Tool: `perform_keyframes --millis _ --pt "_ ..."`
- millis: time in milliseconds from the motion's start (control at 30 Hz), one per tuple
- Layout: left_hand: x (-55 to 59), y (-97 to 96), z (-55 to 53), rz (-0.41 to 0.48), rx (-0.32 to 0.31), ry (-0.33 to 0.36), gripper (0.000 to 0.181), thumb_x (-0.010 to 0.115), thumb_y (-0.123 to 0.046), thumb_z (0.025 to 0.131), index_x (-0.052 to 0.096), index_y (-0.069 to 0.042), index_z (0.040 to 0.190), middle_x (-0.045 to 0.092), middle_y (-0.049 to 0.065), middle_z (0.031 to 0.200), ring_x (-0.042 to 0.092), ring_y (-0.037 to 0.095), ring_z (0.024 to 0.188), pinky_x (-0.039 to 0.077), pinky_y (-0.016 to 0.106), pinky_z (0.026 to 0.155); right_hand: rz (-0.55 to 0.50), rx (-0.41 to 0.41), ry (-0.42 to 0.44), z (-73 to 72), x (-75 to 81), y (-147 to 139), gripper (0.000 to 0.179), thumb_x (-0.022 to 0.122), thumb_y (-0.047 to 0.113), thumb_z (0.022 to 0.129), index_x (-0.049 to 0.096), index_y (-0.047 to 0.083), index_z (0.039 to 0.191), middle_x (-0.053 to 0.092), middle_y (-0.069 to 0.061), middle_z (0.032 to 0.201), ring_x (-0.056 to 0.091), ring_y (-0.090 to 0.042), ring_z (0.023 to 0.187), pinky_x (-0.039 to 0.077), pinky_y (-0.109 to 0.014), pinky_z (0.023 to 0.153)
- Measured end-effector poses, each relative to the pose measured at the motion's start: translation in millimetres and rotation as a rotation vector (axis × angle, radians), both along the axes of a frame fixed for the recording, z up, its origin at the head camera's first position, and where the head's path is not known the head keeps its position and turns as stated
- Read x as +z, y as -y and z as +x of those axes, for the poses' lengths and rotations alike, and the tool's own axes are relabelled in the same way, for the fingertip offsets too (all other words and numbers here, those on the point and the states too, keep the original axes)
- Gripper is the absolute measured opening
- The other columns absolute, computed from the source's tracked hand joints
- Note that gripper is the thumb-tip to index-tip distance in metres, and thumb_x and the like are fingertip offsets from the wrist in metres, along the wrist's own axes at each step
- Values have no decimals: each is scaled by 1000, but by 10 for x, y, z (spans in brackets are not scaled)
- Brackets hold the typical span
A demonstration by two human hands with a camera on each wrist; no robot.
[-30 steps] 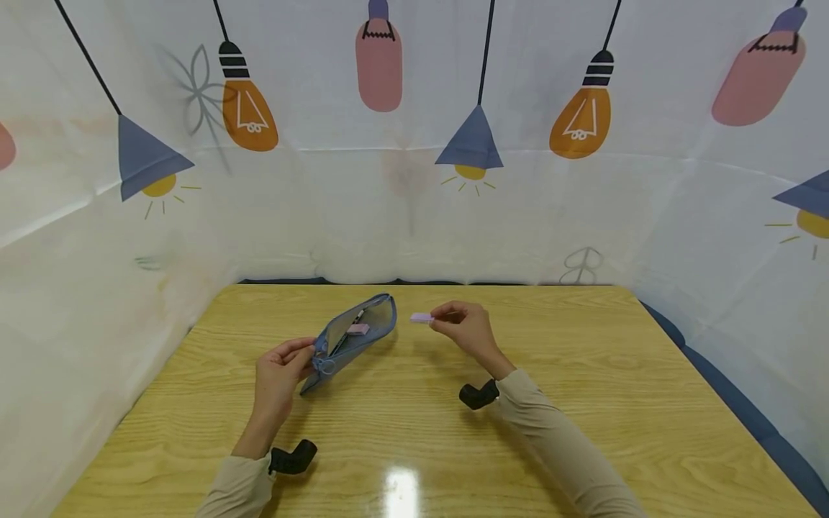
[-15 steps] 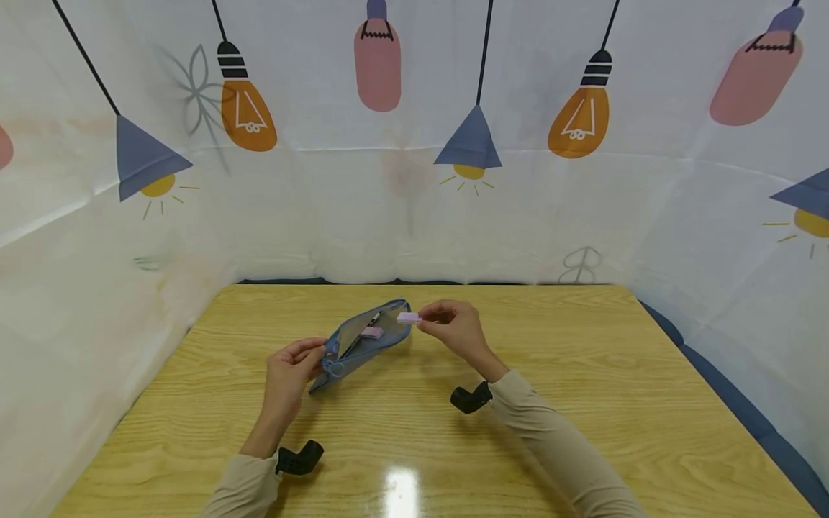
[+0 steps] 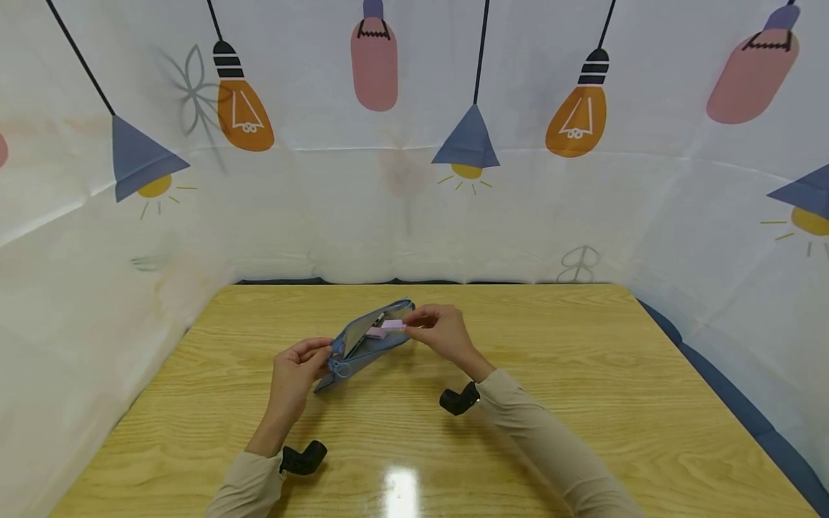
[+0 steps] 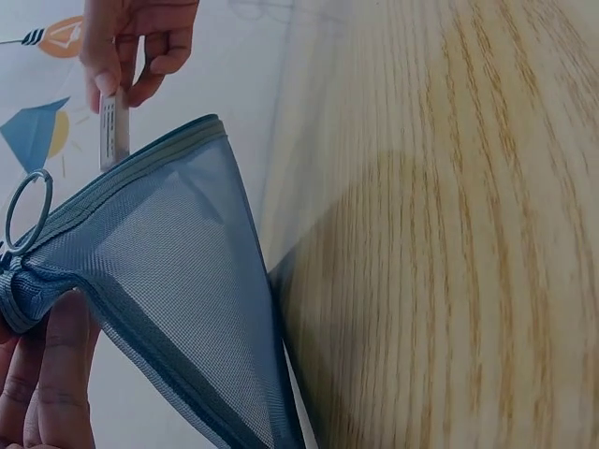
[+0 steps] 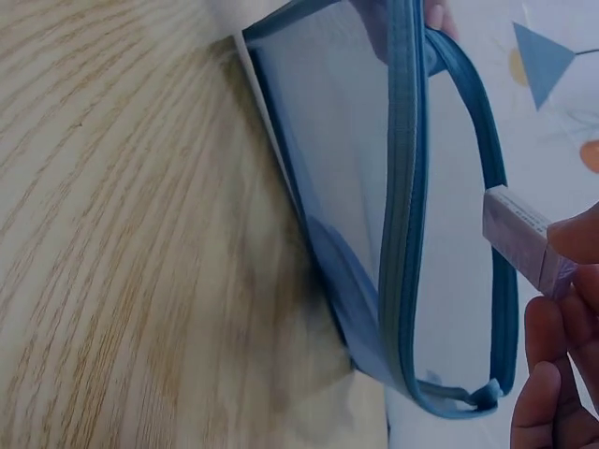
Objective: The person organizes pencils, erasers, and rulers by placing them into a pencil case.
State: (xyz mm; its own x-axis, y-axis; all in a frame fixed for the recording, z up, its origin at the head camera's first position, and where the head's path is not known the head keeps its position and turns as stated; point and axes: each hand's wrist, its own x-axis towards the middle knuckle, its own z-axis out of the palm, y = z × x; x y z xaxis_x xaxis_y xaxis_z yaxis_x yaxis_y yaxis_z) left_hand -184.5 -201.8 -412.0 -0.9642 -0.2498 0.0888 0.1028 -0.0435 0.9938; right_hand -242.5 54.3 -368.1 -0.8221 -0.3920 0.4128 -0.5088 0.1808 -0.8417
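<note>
A blue mesh zip pencil case [image 3: 365, 355] is held tilted above the table with its mouth unzipped. My left hand [image 3: 295, 374] pinches its near left end, close to the zipper's ring [image 4: 28, 211]. Between thumb and fingertips my right hand [image 3: 443, 334] holds a small pale pink eraser [image 5: 520, 234] at the case's mouth. Inside the case lie a second pink eraser [image 3: 376, 333] and a dark pen [image 3: 356, 347], the pen partly hidden by the case's side.
The wooden table [image 3: 518, 432] spreads beneath both hands. A white cloth [image 3: 311, 216] printed with lamps and bulbs hangs behind and at the sides. A black wrist mount [image 3: 304, 458] sits on the left wrist, another [image 3: 459, 398] on the right.
My right hand has carried the eraser leftward and slightly down, from beside the case to over its mouth. My left hand has shifted the case to the right.
</note>
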Motion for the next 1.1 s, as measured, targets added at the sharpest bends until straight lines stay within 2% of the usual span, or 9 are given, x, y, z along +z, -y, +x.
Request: perform_keyframes --millis 233,467,600,1100 --pt "-13 -5 0 -22 -38 -11 20 62 2 93 64 14 109 71 8 85 68 14 73 57 28 66 43 28 30 4 1 74 14 72 -4 83 72 -10 97 70 -21 94 68 -33 82 56 -28 68" --pt "-13 -4 -2 -28 -41 -1 20 62 2 93 64 14 109 71 10 86 68 14 72 58 28 66 58 36 63 -268 -407 149 11 78 7 82 76 3 93 72 -8 90 68 -19 78 56 -29 67" --pt "-11 0 -10 -30 -32 2 19 61 3 93 64 13 109 71 8 84 68 13 72 57 28 65 91 34 59 -272 -400 188 9 77 7 82 77 7 91 72 -2 90 68 -13 78 56 -29 69" --pt "-26 3 -14 -22 -37 3 19 61 3 93 65 14 108 71 7 83 68 12 70 57 26 63 199 28 27 -345 -478 335 11 79 10 82 77 7 92 72 0 86 67 -11 75 55 -26 66"
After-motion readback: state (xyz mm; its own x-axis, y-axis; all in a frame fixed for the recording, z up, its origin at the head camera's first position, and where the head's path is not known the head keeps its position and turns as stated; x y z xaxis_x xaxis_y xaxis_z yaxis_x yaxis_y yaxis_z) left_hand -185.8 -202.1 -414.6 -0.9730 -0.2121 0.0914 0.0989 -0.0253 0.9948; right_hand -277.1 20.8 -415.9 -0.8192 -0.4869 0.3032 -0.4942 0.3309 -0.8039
